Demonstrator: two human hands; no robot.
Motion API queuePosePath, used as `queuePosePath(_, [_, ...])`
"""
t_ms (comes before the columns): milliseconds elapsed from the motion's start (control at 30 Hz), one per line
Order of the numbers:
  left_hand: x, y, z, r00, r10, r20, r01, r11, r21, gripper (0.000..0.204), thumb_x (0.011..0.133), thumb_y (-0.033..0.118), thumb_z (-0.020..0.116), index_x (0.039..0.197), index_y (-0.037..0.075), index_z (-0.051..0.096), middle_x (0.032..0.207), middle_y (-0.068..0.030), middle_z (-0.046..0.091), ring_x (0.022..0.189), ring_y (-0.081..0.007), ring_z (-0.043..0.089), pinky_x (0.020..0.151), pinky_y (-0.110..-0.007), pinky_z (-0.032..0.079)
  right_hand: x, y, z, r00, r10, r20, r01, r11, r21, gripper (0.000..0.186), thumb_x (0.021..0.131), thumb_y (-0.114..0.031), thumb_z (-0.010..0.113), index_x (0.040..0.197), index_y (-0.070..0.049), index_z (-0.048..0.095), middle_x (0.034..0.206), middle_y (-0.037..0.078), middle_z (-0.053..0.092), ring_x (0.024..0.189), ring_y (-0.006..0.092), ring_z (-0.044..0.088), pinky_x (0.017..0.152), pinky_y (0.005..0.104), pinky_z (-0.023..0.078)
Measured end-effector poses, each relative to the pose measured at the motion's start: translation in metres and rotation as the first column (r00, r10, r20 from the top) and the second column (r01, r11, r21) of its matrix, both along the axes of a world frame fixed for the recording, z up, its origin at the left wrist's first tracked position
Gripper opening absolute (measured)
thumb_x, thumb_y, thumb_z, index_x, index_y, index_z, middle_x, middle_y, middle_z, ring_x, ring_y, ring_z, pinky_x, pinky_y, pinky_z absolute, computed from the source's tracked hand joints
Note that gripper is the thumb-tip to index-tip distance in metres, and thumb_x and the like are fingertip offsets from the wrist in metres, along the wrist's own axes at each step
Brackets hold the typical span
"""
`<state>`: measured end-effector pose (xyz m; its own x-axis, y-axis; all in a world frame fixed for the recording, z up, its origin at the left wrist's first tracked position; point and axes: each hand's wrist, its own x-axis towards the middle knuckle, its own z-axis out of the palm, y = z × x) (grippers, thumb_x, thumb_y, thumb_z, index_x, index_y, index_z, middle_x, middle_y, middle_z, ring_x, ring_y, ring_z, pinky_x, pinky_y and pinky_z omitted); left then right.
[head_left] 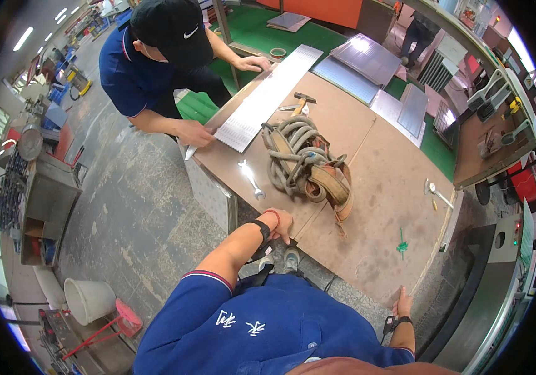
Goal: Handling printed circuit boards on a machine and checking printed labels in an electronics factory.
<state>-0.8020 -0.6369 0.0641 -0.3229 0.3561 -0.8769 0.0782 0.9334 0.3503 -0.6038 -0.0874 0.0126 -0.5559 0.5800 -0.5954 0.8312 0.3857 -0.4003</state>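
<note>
On the brown counter [383,234], a heap of rope and straps [299,156] lies just past the left hand [282,224], slanting from far left to near right. The right hand [402,304] is farther off. Both, half curled, are at the counter's edge; I can't tell if they grip it.

From the bundle of grey rope and tan straps [305,156] on the brown table [374,219], the person's left hand [282,225] sits at seven o'clock and the right hand [402,302] at five, both at the table's edge. A wrench [252,179] lies at eight, a hammer [305,97] at twelve, green ties [402,247] at four. At ten, a capped co-worker [118,75] leans over a pale metal strip [268,94].
</note>
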Motion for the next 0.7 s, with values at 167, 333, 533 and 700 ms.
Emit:
queuePosePath(167, [0.0001,-0.0003,0.0012,1.000,-0.003,-0.007,0.003,1.000,0.004,0.042,0.069,0.039,0.070,0.064,-0.002,0.066,0.060,-0.0101,0.063,0.051,-0.0210,0.062,0.049,-0.031,0.051,-0.0002,0.0010,-0.0012,1.000,0.011,-0.014,-0.012,0.999,-0.034,0.070,0.087,-0.052,0.040,0.041,0.000,0.045,0.036,0.010,0.042,0.024,0.0206,0.041,0.023,0.0311,0.030])
queuePosePath(333, [-0.0004,-0.0004,0.0014,1.000,0.009,0.018,-0.009,1.000,-0.007,0.039,0.068,0.036,0.072,0.067,-0.003,0.066,0.063,-0.0106,0.064,0.057,-0.0212,0.063,0.054,-0.031,0.051,0.0001,0.0016,-0.0034,0.999,0.012,-0.030,-0.013,0.999,-0.035,0.069,0.087,-0.052,0.040,0.041,0.000,0.044,0.036,0.010,0.042,0.024,0.0206,0.040,0.023,0.0311,0.030])
queuePosePath(533, [-0.0002,-0.0006,0.0026,1.000,0.019,0.010,-0.019,1.000,-0.009,0.040,0.068,0.036,0.072,0.068,-0.003,0.066,0.062,-0.0110,0.064,0.056,-0.0217,0.063,0.054,-0.031,0.051,0.0002,-0.0006,-0.0001,1.000,0.009,-0.027,-0.010,0.999,-0.046,0.068,0.087,-0.052,0.041,0.043,0.000,0.044,0.037,0.010,0.043,0.024,0.0210,0.041,0.023,0.0316,0.031])
queuePosePath(700, [0.0000,-0.0011,0.0003,1.000,-0.002,-0.003,0.002,1.000,0.004,0.042,0.068,0.039,0.071,0.064,-0.002,0.066,0.058,-0.0103,0.063,0.051,-0.0214,0.062,0.049,-0.031,0.051,-0.0015,-0.0062,0.0053,0.999,0.001,-0.034,-0.001,1.000,-0.016,0.068,0.086,-0.053,0.042,0.043,0.000,0.043,0.037,0.010,0.042,0.025,0.0209,0.041,0.023,0.0315,0.031])
